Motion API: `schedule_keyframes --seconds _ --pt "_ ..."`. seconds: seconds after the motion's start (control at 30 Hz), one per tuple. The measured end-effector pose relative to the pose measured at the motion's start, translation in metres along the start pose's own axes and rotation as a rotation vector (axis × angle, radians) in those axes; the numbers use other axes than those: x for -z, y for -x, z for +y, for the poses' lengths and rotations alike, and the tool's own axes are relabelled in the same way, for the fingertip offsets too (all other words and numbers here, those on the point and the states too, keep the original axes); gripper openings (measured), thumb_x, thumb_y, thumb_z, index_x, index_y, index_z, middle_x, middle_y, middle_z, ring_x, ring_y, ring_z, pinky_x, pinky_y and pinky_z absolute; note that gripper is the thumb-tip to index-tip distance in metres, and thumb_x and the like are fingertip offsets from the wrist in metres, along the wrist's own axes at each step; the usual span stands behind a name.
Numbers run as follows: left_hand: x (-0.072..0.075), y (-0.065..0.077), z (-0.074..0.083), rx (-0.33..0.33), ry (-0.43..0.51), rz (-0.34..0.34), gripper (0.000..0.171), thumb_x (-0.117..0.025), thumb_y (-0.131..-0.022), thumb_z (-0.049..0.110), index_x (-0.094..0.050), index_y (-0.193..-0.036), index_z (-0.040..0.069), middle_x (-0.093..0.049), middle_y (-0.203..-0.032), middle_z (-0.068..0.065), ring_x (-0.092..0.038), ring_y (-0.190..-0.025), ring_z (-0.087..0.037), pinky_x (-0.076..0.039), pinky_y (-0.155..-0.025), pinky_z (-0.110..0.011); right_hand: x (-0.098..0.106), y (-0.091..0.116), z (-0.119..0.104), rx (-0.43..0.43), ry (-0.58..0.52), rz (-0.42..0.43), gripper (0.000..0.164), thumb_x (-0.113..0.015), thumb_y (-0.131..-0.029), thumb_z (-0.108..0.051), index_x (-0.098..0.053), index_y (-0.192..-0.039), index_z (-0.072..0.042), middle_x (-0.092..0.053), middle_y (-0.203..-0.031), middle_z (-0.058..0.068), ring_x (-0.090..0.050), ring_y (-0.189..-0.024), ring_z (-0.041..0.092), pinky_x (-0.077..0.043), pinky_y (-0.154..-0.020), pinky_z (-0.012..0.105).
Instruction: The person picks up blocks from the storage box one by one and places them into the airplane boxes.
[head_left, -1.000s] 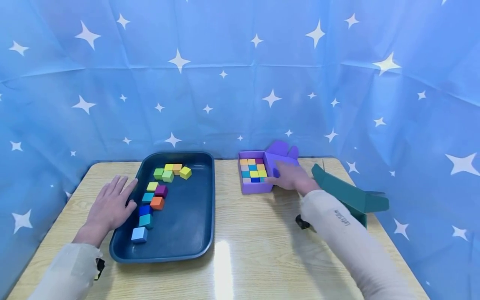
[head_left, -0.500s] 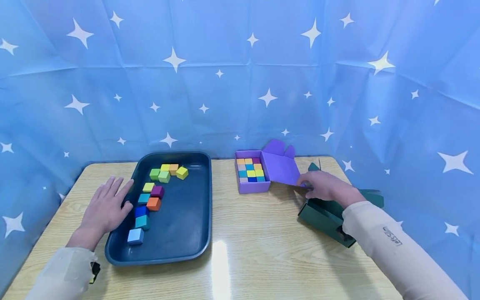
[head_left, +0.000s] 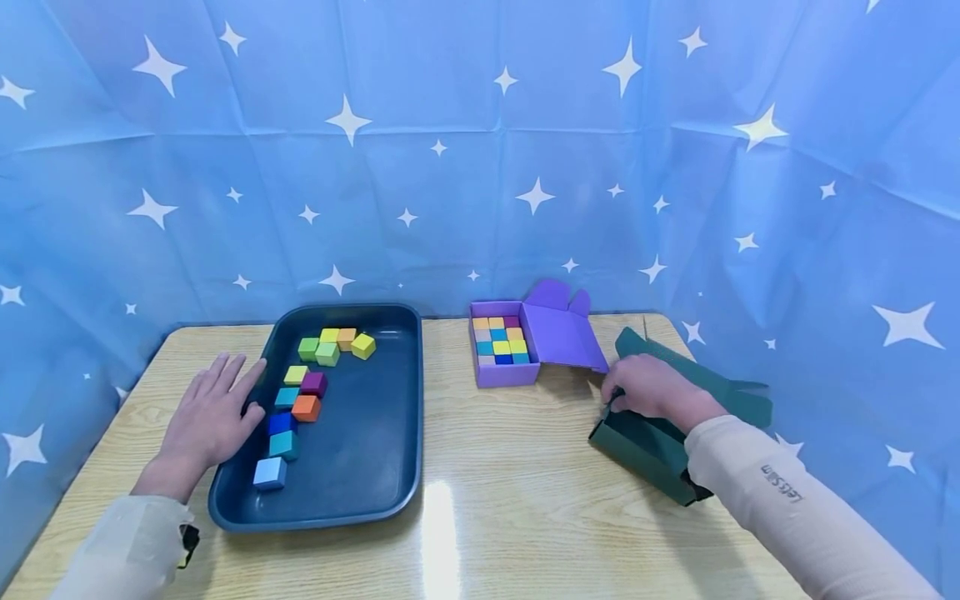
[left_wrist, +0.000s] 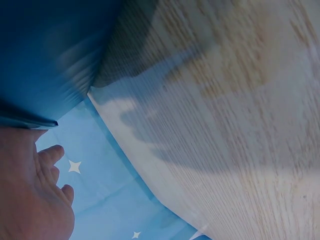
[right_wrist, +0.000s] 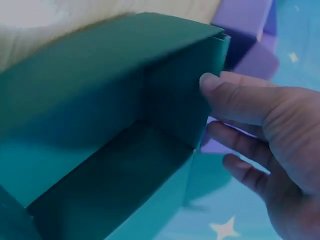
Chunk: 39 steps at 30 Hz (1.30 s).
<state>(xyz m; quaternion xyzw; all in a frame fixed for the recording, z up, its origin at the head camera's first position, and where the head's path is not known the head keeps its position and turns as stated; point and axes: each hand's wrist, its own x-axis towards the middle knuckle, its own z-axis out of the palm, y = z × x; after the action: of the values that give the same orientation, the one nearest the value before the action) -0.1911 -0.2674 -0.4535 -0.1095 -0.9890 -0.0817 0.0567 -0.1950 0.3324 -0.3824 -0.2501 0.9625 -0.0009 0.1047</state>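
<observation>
My right hand pinches the near-left end wall of a dark green cardboard box. In the right wrist view the thumb lies inside that wall and the fingers lie outside it; the part of the box interior seen there holds nothing. Left of it stands a purple box, its lid folded out to the right and its inside filled with coloured cubes. My left hand lies with fingers extended at the left rim of a dark blue tray. Several loose cubes, including an orange cube, sit in the tray.
A light wood table carries everything. A blue curtain with white stars hangs behind the table and along its sides. The purple lid reaches close to the green box.
My right hand has moved right from the purple box's lid to the green box and gripped its wall. The green box has shifted left and toward me. The left hand stays by the tray.
</observation>
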Motion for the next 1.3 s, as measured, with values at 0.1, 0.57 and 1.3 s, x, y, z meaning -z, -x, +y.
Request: schedule_keyframes --seconds 0.1,0.57,1.3 --pt "0.0 0.0 0.0 0.001 0.0 0.003 0.064 -0.05 -0.097 0.027 -0.027 -0.153 0.006 -0.023 -0.155 -0.03 -0.008 -0.147 -0.047 -0.014 -0.115 -0.068 0.0 -0.006 -0.009 0.036 0.021 -0.023 0.039 -0.069 -0.086 -0.006 -0.049 -0.056 -0.02 -0.032 -0.059 -0.012 -0.03 -0.057 0.008 -0.034 -0.057 0.027" --pt "0.001 0.0 -0.001 0.001 0.015 0.006 0.063 -0.048 -0.097 0.026 -0.027 -0.153 0.006 -0.023 -0.156 -0.03 -0.008 -0.147 -0.047 -0.012 -0.116 -0.068 -0.003 -0.022 -0.034 0.019 0.057 -0.058 0.016 -0.073 -0.084 -0.01 -0.077 -0.081 -0.025 -0.073 -0.088 -0.007 -0.062 -0.076 0.01 -0.058 -0.074 0.037" --pt "-0.003 0.0 -0.002 -0.001 0.032 0.013 0.064 -0.049 -0.097 0.026 -0.026 -0.153 0.007 -0.022 -0.156 -0.03 -0.008 -0.147 -0.047 -0.009 -0.117 -0.068 0.033 -0.072 -0.077 -0.193 -0.033 0.007 0.044 -0.065 -0.091 -0.04 -0.064 -0.121 -0.007 -0.07 -0.107 0.01 -0.063 -0.088 0.022 -0.055 -0.083 0.041"
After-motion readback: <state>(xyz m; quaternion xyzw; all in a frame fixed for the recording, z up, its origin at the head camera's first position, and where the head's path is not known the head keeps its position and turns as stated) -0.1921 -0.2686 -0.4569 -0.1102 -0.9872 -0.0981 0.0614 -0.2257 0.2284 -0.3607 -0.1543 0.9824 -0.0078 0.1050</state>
